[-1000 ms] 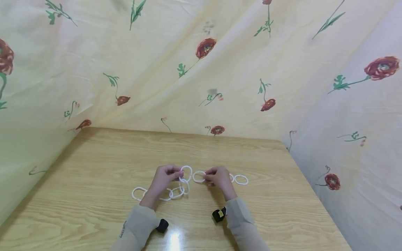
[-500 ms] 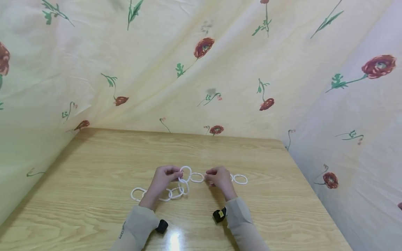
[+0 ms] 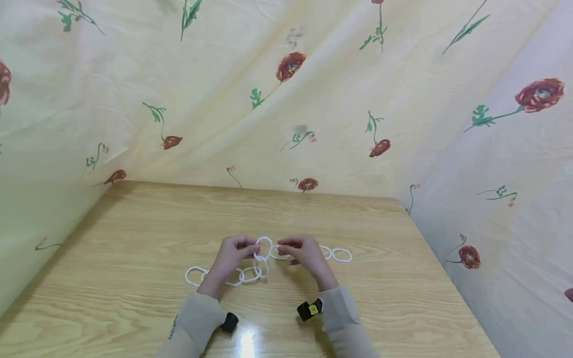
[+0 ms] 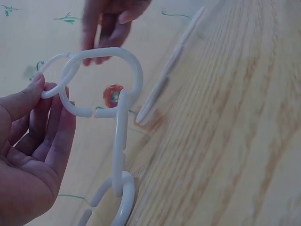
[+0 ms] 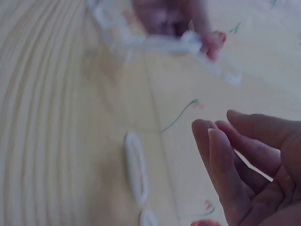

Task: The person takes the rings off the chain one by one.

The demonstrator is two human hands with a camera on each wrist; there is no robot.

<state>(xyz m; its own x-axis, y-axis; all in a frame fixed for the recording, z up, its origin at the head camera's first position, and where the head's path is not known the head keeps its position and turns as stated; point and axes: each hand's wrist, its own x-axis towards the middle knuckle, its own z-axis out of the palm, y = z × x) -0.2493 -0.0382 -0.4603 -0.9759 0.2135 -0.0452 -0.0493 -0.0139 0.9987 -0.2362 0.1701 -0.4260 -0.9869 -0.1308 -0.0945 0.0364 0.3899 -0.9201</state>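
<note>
My left hand (image 3: 237, 253) pinches the end link of a white plastic chain between thumb and fingertips. That pinched link (image 4: 73, 70) stands up in the left wrist view, and the linked-on chain (image 4: 103, 52) hangs from it, trailing down to the table. Close by, my right hand (image 3: 306, 253) hovers over a loose white link (image 3: 279, 258) and partly hides it in the head view. Its fingers (image 5: 223, 174) are gently bent and apart, with nothing between them in the right wrist view.
More white links (image 3: 342, 261) lie in a row right of my right hand. The chain's far end (image 3: 193, 284) rests on the wooden table (image 3: 147, 223) behind my left forearm. A flowered cloth (image 3: 215, 99) hangs around the table's back and sides.
My right hand has let go of the loose link, which lies slightly further left, and has moved left over it. My left hand keeps its pinch on the chain's end link.
</note>
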